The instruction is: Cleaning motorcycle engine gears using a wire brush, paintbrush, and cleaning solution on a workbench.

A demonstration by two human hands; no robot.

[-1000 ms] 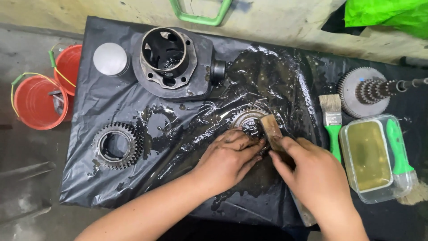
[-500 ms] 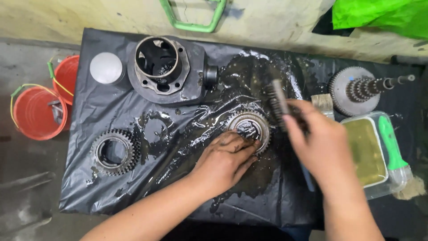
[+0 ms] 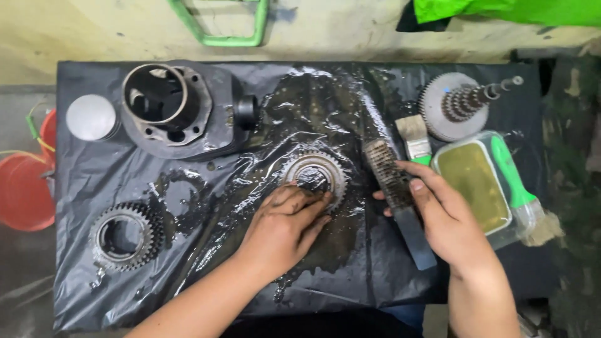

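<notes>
Right hand [image 3: 447, 216]: grip closed round a wire brush [image 3: 393, 188], thumb along the handle, bristle end pointing up and away, lifted just right of the gear and not touching it. Left hand [image 3: 285, 225]: fingers spread flat, tips pressing the near rim of a gear [image 3: 313, 175], pinning it rather than enclosing it. Gear: lies flat at mid-desk in a wet, oily patch; teeth and face look pale and fairly bright, so by appearance the scrubbing is well on, though its underside is hidden and cannot be judged. Black plastic sheet [image 3: 350, 275]: covers the desk, glistening with fluid round the gear. Paintbrush [image 3: 414, 141], green handle: lies just beyond the wire brush, beside a clear tub [image 3: 476, 181] of murky yellowish liquid with a second green-handled brush [image 3: 519, 194] resting on its right edge. Gear cluster on a shaft [image 3: 460, 106]: far right corner, grimy in the teeth. Second gear [image 3: 125, 235]: near left, dark and dull, apparently not yet cleaned. Cylinder [image 3: 178, 109]: far left, dark. White disc [image 3: 92, 117]: beside the cylinder. Red bucket [image 3: 22, 188]: on the floor off the left edge.
</notes>
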